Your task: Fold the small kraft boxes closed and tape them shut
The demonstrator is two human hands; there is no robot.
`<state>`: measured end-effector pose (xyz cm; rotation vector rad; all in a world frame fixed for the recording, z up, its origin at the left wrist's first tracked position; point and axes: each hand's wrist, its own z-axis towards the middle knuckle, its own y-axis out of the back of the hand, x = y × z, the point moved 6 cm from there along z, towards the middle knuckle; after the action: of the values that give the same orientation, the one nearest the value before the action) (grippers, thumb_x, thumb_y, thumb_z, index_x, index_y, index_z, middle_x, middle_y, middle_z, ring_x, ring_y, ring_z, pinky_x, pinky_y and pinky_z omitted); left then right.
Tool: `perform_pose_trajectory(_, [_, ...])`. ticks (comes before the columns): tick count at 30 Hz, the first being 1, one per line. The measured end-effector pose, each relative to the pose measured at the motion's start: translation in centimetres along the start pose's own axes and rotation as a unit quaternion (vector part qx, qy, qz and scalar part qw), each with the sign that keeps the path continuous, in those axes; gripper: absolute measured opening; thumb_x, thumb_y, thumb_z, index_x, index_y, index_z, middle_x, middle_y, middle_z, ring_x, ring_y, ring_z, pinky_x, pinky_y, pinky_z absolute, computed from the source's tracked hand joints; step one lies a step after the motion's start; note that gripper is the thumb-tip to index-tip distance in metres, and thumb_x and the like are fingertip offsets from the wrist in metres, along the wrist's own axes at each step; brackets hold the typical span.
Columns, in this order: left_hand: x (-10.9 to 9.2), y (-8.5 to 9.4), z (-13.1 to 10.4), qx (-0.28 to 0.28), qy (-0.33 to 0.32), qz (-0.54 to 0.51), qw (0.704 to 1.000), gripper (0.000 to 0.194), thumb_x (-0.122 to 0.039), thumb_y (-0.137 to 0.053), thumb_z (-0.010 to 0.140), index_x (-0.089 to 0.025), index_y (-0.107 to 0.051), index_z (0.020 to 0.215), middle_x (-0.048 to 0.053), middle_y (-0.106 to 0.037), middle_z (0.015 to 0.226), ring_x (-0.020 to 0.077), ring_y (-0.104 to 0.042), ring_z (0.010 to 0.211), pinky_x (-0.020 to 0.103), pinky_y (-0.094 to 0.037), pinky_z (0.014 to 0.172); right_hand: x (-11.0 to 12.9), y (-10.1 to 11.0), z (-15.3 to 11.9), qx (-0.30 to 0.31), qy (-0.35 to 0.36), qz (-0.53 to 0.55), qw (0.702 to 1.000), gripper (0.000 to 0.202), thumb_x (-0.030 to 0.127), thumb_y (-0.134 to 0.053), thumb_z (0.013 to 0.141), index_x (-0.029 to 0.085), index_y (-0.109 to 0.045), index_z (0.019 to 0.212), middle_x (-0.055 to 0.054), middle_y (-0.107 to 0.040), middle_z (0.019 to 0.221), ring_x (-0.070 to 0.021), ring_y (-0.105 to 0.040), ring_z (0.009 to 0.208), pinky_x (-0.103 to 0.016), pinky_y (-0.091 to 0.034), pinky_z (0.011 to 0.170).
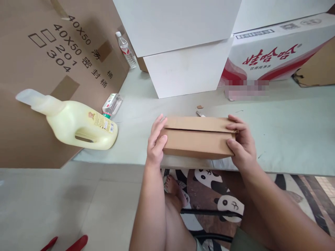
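A small brown cardboard box [196, 141] is held between my two hands over the front part of the cloth-covered table. Its two top flaps are folded in and leave a dark, narrow seam between them. My left hand [156, 139] grips the left end, thumb on the near flap and fingers round the far side. At the right end my right hand [242, 143] holds it the same way. Just behind the box a small metal-tipped tool [200, 114] lies partly hidden, so its kind cannot be told. A brown scrap [200, 107] is beside it.
On the left lie a pale yellow detergent jug [81, 123] and a clear bottle with a green cap [112, 104], by a large carton [34, 104]. Behind stand a water bottle [126, 50], white boxes [188, 69] and a red-and-white carton [272, 57]. The table edge [117, 163] is close.
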<state>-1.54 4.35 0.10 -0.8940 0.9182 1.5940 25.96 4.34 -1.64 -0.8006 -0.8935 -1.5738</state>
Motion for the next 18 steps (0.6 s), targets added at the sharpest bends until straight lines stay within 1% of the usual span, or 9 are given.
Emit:
perform_pose_trajectory(2, [-0.4, 0.0, 0.2, 0.011, -0.014, 0.023, 1.000, 0.035, -0.047, -0.058, 0.088, -0.029, -0.076, 0.113, 0.004, -0.058, 0.146, 0.0305, -0.045, 0.142, 0.052, -0.029, 0.122, 0.2, 0.1, -0.1, -0.005, 0.011, -0.019, 1.000, 0.022, 0.045, -0.057, 0.090, 0.028, -0.062, 0.103, -0.007, -0.052, 0.146, -0.0350, -0.043, 0.140, -0.060, -0.032, 0.116])
perform_pose_trajectory(4, [-0.5, 0.1, 0.4, 0.010, -0.017, 0.030, 0.999, 0.032, -0.045, -0.058, 0.088, -0.028, -0.078, 0.106, 0.005, -0.062, 0.142, 0.0307, -0.050, 0.138, 0.053, -0.031, 0.121, 0.2, 0.1, 0.0, -0.002, 0.012, -0.028, 1.000, 0.021, 0.044, -0.056, 0.091, 0.028, -0.063, 0.102, -0.007, -0.052, 0.147, -0.0345, -0.043, 0.141, -0.060, -0.031, 0.117])
perform_pose_trajectory(6, [-0.3, 0.4, 0.5, 0.004, -0.010, 0.028, 1.000, 0.031, -0.041, -0.059, 0.086, -0.027, -0.078, 0.105, 0.005, -0.063, 0.140, 0.0308, -0.051, 0.137, 0.054, -0.032, 0.120, 0.0, 0.1, 0.0, 0.006, 0.010, -0.029, 1.000, 0.024, 0.044, -0.053, 0.093, 0.030, -0.064, 0.110, -0.005, -0.047, 0.152, -0.0323, -0.040, 0.145, -0.058, -0.030, 0.119])
perform_pose_trajectory(7, [0.0, 0.7, 0.6, -0.004, -0.004, 0.022, 1.000, 0.031, -0.040, -0.059, 0.085, -0.027, -0.079, 0.105, 0.005, -0.063, 0.140, 0.0309, -0.051, 0.137, 0.053, -0.032, 0.120, -0.3, 0.1, 0.0, 0.005, 0.009, -0.023, 1.000, 0.030, 0.044, -0.051, 0.095, 0.032, -0.062, 0.119, -0.003, -0.043, 0.156, -0.0310, -0.037, 0.147, -0.056, -0.031, 0.119])
perform_pose_trajectory(10, [1.3, 2.5, 0.7, -0.070, 0.030, -0.031, 0.997, 0.031, -0.033, -0.057, 0.081, -0.025, -0.079, 0.101, 0.005, -0.066, 0.136, 0.0300, -0.051, 0.138, 0.050, -0.032, 0.120, -2.0, 0.5, -0.2, -0.021, -0.018, 0.009, 1.000, 0.049, 0.049, -0.044, 0.097, 0.040, -0.043, 0.145, -0.001, -0.033, 0.163, -0.0283, -0.033, 0.150, -0.055, -0.034, 0.119])
perform_pose_trajectory(12, [2.6, 4.0, 0.6, -0.140, 0.074, -0.085, 0.984, 0.032, -0.033, -0.054, 0.080, -0.024, -0.078, 0.098, 0.005, -0.068, 0.134, 0.0288, -0.053, 0.135, 0.048, -0.036, 0.117, -3.4, 0.5, -0.4, -0.021, -0.062, 0.017, 0.998, 0.050, 0.050, -0.043, 0.098, 0.039, -0.043, 0.147, -0.002, -0.041, 0.158, -0.0279, -0.038, 0.148, -0.056, -0.034, 0.118])
perform_pose_trajectory(15, [4.6, 5.3, 0.3, -0.217, 0.155, -0.131, 0.955, 0.036, -0.037, -0.050, 0.081, -0.024, -0.076, 0.102, 0.006, -0.072, 0.126, 0.0272, -0.062, 0.123, 0.045, -0.047, 0.106, -4.2, -1.0, -0.8, 0.069, -0.095, 0.019, 0.993, 0.047, 0.053, -0.040, 0.100, 0.033, -0.055, 0.139, -0.004, -0.054, 0.150, -0.0278, -0.045, 0.143, -0.056, -0.032, 0.120])
perform_pose_trajectory(16, [5.1, 5.3, 0.1, -0.228, 0.178, -0.130, 0.948, 0.036, -0.038, -0.051, 0.081, -0.024, -0.075, 0.104, 0.006, -0.073, 0.122, 0.0266, -0.064, 0.119, 0.044, -0.050, 0.102, -3.9, -1.7, -0.9, 0.107, -0.086, 0.021, 0.990, 0.048, 0.054, -0.040, 0.100, 0.033, -0.056, 0.140, -0.004, -0.053, 0.150, -0.0276, -0.044, 0.144, -0.055, -0.031, 0.121])
perform_pose_trajectory(18, [5.8, 4.7, -0.1, -0.215, 0.211, -0.104, 0.948, 0.033, -0.037, -0.055, 0.079, -0.022, -0.075, 0.102, 0.006, -0.075, 0.116, 0.0257, -0.066, 0.115, 0.041, -0.052, 0.098, -2.6, -2.8, -1.0, 0.160, -0.046, 0.017, 0.986, 0.052, 0.055, -0.041, 0.100, 0.034, -0.049, 0.147, -0.003, -0.046, 0.156, -0.0273, -0.037, 0.148, -0.055, -0.028, 0.123])
